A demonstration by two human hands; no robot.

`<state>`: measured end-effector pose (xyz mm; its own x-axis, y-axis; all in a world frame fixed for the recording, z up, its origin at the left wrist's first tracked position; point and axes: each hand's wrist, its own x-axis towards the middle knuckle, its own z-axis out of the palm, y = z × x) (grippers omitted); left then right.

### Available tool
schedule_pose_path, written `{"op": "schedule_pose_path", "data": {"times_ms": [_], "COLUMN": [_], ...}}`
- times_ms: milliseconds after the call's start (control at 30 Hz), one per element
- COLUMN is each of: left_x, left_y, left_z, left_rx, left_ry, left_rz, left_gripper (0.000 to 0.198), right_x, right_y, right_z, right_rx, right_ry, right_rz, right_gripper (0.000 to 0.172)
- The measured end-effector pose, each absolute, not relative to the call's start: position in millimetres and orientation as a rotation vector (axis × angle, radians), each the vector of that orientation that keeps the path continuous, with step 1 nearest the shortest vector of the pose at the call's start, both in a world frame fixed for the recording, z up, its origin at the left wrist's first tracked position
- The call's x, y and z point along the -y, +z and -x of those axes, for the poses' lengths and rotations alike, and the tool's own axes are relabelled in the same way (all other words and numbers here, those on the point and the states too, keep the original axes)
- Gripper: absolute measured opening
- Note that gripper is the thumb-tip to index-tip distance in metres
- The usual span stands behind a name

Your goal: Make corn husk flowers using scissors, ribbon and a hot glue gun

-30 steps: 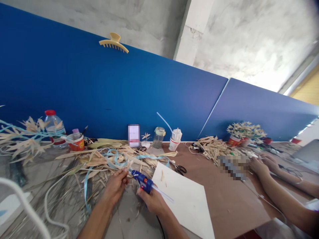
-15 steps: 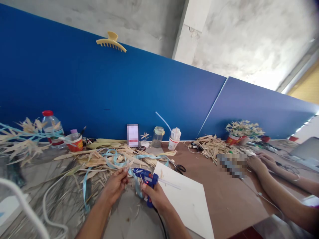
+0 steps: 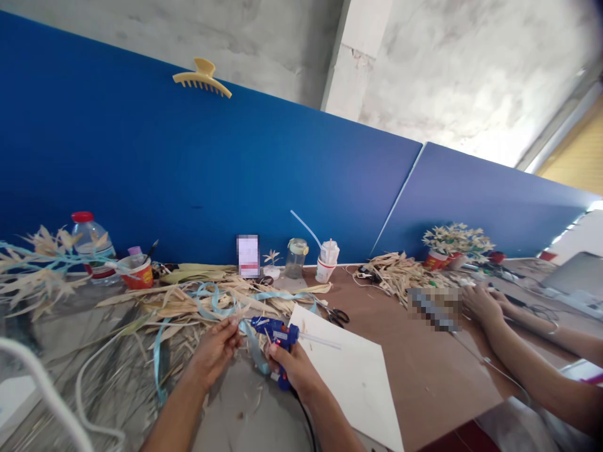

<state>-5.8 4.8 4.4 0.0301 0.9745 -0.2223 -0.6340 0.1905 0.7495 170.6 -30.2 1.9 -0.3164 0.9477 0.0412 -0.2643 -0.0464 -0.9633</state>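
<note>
My right hand (image 3: 293, 365) is wrapped round the handle of a blue hot glue gun (image 3: 274, 330), with a clear glue stick (image 3: 320, 341) sticking out of its back. The gun's nozzle points left, close to the fingertips of my left hand (image 3: 217, 346). Those fingers are pinched on a small pale piece of dried husk (image 3: 241, 311), partly hidden by them. A light blue ribbon (image 3: 254, 349) hangs between the two hands, just under the nozzle; whether my left fingers also grip it, I cannot tell.
Dried husk strips (image 3: 179, 301) lie behind my hands. A white board (image 3: 353, 383) is to the right, with scissors (image 3: 337, 316) behind it. A phone (image 3: 248, 256), a clear jar (image 3: 296, 258) and a paper cup (image 3: 325, 270) stand at the back. At right, a co-worker's hands (image 3: 480, 306) are near a husk pile.
The view has swung slightly to the right. My hands and the glue gun hold nearly the same pose. The co-worker's hands at right have shifted a little.
</note>
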Motion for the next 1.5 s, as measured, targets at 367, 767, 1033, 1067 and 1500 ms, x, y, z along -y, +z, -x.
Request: {"op": "schedule_pose_path", "data": {"times_ms": [367,767,1033,1067,1500], "left_x": [-5,-8,-9,-9,-8], "left_y": [3,-1,-1,-2,3], "left_z": [6,7,7,6,3], "left_rx": [-0.853,-0.886,-0.913,-0.918,-0.981], "left_ry": [1.341,1.376,1.400,1.399,1.396], "left_rz": [-0.507,-0.550,-0.549,-0.556,-0.569], "left_gripper": [0.022,0.025,0.035,0.035,0.042], "right_x": [27,33,32,32,33], "right_y": [-1,1,-6,-7,-10], "right_z": [-170,-172,-174,-174,-177], "right_rx": [1.221,1.364,1.463,1.487,1.688], "right_ry": [1.533,1.454,1.330,1.304,1.136], "right_rz": [0.850,0.987,1.060,1.093,1.218], "right_gripper": [0.047,0.048,0.041,0.040,0.034]}}
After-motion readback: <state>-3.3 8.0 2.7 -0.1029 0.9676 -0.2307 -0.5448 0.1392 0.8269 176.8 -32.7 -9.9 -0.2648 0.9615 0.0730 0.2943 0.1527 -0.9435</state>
